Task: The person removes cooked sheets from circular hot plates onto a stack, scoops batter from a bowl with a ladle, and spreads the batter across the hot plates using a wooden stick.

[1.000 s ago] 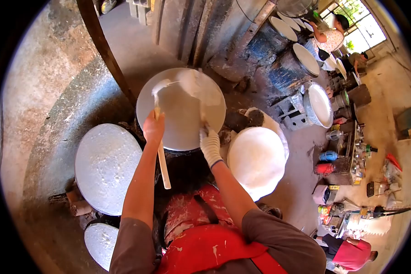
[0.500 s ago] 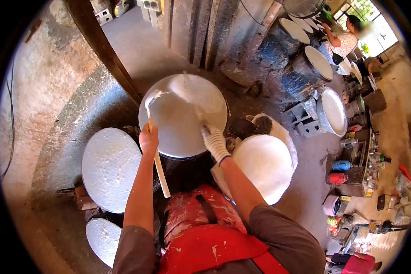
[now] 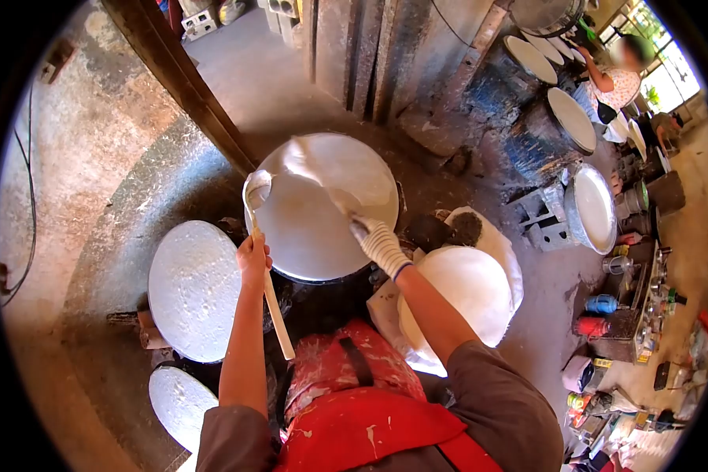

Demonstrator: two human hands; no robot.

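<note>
My bare left hand [image 3: 253,256] is closed round the light wooden handle of a ladle [image 3: 275,315], whose bowl end lies over the left rim of a large round pan [image 3: 322,236]. In my right hand [image 3: 381,242], which wears a striped white glove, is the handle of a tool [image 3: 332,193] that reaches up and left across the pan. Its far end is a pale blur near the pan's back left, so its shape cannot be made out. A whitish layer covers the pan's surface.
Left of me stand a large round vessel with a white lumpy surface [image 3: 194,291] and a smaller one [image 3: 181,405]. A round white cloth-covered container [image 3: 460,295] is at my right. Beyond are concrete blocks [image 3: 536,220], a white-filled basin [image 3: 591,208], drums and a person [image 3: 615,85].
The gloved hand's tool has swung its far end leftward over the pan. The ladle's bowl end has moved to the pan's left rim. The whole view has shifted a little.
</note>
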